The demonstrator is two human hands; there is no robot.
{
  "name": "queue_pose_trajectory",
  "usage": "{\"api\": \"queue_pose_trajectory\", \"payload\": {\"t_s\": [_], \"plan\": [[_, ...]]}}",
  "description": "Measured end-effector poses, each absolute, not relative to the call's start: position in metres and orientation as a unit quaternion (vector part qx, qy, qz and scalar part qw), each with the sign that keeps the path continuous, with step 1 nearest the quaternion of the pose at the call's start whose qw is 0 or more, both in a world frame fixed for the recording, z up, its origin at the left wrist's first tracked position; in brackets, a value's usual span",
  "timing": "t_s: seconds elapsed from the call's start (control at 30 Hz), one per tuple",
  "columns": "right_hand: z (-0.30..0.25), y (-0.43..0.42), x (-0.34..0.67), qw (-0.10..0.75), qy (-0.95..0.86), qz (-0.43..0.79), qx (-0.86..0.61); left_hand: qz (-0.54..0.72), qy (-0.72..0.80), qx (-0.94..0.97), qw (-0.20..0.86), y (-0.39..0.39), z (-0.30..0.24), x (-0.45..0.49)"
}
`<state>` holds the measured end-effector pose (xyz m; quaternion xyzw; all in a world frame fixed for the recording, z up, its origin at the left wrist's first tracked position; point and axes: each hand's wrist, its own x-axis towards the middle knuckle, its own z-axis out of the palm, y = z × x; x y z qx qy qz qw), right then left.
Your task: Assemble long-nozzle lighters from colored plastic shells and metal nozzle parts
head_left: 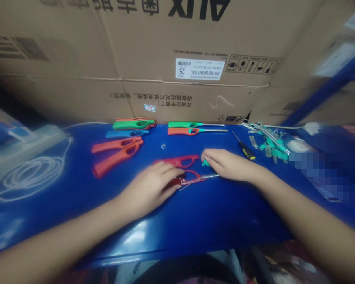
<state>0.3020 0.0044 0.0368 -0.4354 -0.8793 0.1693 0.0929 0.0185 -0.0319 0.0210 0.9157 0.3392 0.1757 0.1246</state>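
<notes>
My left hand [154, 185] is closed on a red lighter shell half [198, 177] at the middle of the blue table. A thin metal tube [210, 176] and a wire run along this shell. Pinched in my right hand [227, 163] is a small teal plastic piece [206, 162], just above the tube. Behind my left fingers lies a second red shell half [186, 161], partly hidden. Two assembled long-nosed lighters, one green [183, 124] and one orange [185, 131], lie farther back with their metal tubes pointing right.
Red, green and blue shells [121, 152] lie at the left. A black-and-yellow screwdriver [247, 151] and a pile of teal parts and tubes [272, 144] are at the right. A coiled white cable [32, 177] and power strip [29, 146] sit far left. A cardboard box [148, 51] stands behind.
</notes>
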Motion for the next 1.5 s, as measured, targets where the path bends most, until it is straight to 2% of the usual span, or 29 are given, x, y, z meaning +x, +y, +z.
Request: {"api": "queue_pose_trajectory", "payload": {"t_s": [0.27,0.53,0.8,1.07,1.5], "plan": [[0.047,0.008,0.317,0.060,-0.842,0.126,-0.521,0.165,0.350,0.912,0.134,-0.032,0.025,0.018],[0.049,0.010,0.328,0.061,-0.888,0.150,-0.430,0.132,0.374,0.911,0.113,-0.035,0.035,0.016],[0.046,-0.011,0.293,0.140,-0.916,0.170,-0.334,0.136,0.372,0.908,0.135,-0.034,0.029,0.018],[0.038,-0.023,0.279,0.123,-0.937,0.063,-0.322,0.145,0.384,0.900,0.143,-0.037,0.029,0.020],[0.040,-0.029,0.273,0.109,-0.963,-0.010,-0.247,0.162,0.376,0.899,0.154,-0.039,0.027,0.021]]}}
